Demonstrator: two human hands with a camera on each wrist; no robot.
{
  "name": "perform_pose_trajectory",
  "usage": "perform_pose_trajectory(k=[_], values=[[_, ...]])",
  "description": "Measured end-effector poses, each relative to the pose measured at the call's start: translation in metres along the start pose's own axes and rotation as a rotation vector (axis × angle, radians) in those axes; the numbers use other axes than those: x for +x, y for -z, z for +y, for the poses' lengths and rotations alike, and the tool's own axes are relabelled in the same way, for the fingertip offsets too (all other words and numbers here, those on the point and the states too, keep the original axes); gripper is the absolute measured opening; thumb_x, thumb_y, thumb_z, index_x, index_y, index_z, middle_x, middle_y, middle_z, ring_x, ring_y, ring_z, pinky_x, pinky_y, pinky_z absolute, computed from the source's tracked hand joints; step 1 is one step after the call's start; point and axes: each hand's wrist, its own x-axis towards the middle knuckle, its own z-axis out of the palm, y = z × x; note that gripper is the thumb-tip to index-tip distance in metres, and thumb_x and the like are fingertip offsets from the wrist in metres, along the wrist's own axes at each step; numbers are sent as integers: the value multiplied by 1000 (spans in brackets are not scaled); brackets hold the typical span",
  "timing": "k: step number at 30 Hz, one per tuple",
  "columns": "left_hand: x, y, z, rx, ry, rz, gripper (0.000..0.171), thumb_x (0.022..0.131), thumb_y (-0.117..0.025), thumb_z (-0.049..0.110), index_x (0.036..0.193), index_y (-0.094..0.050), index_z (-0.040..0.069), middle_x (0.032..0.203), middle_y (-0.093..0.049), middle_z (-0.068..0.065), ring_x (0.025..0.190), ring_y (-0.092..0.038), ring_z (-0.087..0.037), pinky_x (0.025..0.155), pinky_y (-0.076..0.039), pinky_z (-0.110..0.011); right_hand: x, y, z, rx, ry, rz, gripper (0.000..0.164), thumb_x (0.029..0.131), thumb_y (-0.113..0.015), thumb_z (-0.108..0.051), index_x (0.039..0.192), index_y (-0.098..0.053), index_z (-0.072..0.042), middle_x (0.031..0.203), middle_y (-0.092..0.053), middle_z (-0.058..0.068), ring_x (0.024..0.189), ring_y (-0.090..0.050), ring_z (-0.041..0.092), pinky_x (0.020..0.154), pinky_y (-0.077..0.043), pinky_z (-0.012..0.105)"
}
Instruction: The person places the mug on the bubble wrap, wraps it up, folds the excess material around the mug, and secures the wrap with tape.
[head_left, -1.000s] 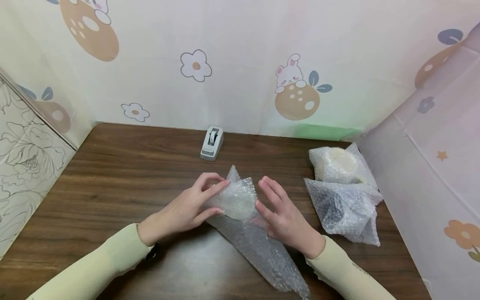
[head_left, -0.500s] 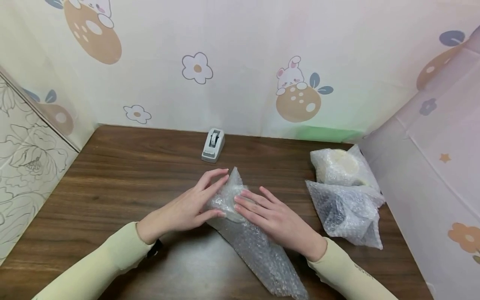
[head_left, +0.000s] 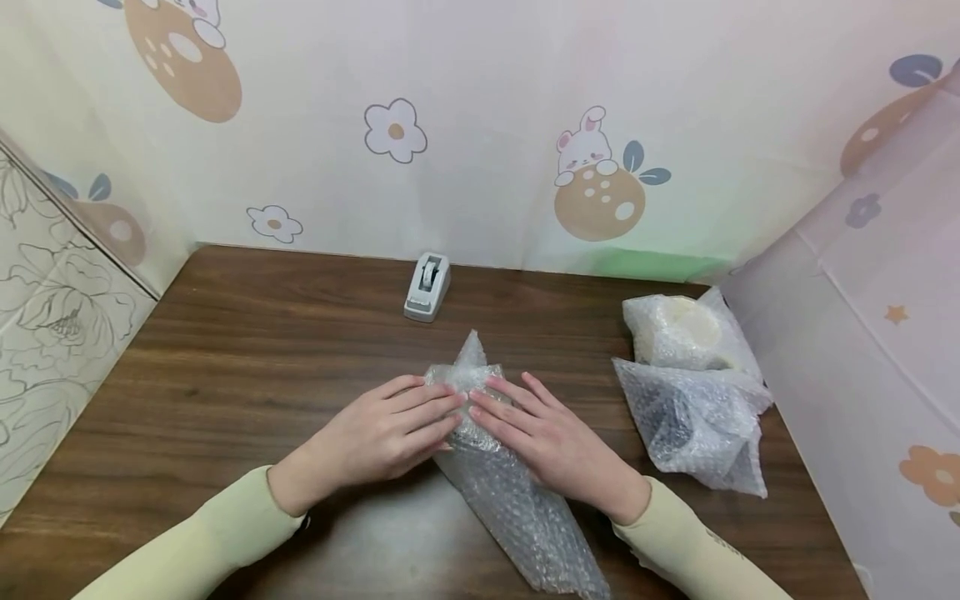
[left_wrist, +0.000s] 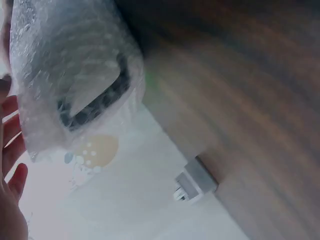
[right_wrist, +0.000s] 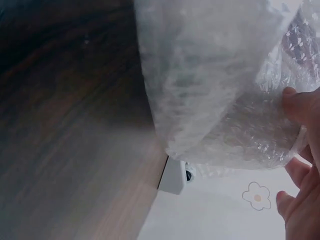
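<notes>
A bundle in clear bubble wrap [head_left: 517, 508] lies at the middle of the table, a long flap of the wrap trailing toward the front. My left hand [head_left: 386, 429] rests on the bundle's left part with straight fingers. From the other side, my right hand [head_left: 551, 437] presses on its top, fingers extended, the two hands' fingertips nearly meeting. Through the wrap [left_wrist: 45, 115] in the left wrist view shows a pale object with a dark curved band; its kind cannot be told. Bubble wrap [right_wrist: 200, 75] also fills much of the right wrist view, beside the thumb.
A grey-white tape dispenser [head_left: 427, 287] stands behind the bundle, near the table's back edge. At the right lie two more bubble-wrapped bundles, one [head_left: 678, 329] with something round and pale inside, the other [head_left: 697, 425] in front of it. A patterned curtain [head_left: 480, 167] hangs behind the table [head_left: 247, 350].
My right hand has come from beside the bundle onto its top, folding the wrap's upper flap down. My left hand has turned from holding the side to lying over the wrap.
</notes>
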Motion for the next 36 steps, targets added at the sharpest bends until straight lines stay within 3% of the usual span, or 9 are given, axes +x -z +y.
perform_pose_trajectory(k=[5,13,17,25,31,36], values=[[-3,-5,4,-123,93,-46,41,102,-54,37,125,-68,6,131,-64,-11,124,-58,-24,100,-46,-44,-1,2,2,-5,-9,-24,78,84,-67,4,154,-36,-9,160,-31,6,148,-23,27,117,-19,55],[-4,-6,2,-235,157,-142,48,99,-58,44,131,-64,9,136,-61,-6,130,-52,-20,109,-37,-47,-10,16,11,31,-42,-11,82,80,-78,-4,152,-39,-7,159,-34,9,147,-27,30,116,-22,54],[0,-5,-1,-246,157,-187,45,99,-57,44,129,-65,10,134,-62,-3,130,-52,-19,114,-30,-46,-11,20,15,45,-24,-13,81,78,-80,-2,150,-44,-8,157,-38,8,146,-30,29,116,-23,54],[12,-12,-2,-296,148,-254,30,101,-56,40,113,-65,13,119,-66,1,123,-54,-16,118,-21,-45,-7,18,13,54,4,-43,64,82,-75,-1,142,-55,-9,150,-48,6,143,-37,23,116,-21,57],[17,-16,-6,-312,137,-285,28,101,-54,43,105,-62,16,105,-64,5,114,-56,-13,114,-30,-46,2,13,9,58,12,-49,54,84,-71,2,136,-60,-9,142,-56,4,140,-41,21,114,-19,61],[21,-19,-11,-304,102,-285,33,101,-53,44,107,-65,15,104,-64,5,109,-56,-14,109,-36,-39,7,12,5,48,2,-63,53,83,-68,8,132,-61,-10,138,-59,3,139,-42,21,114,-19,62]])
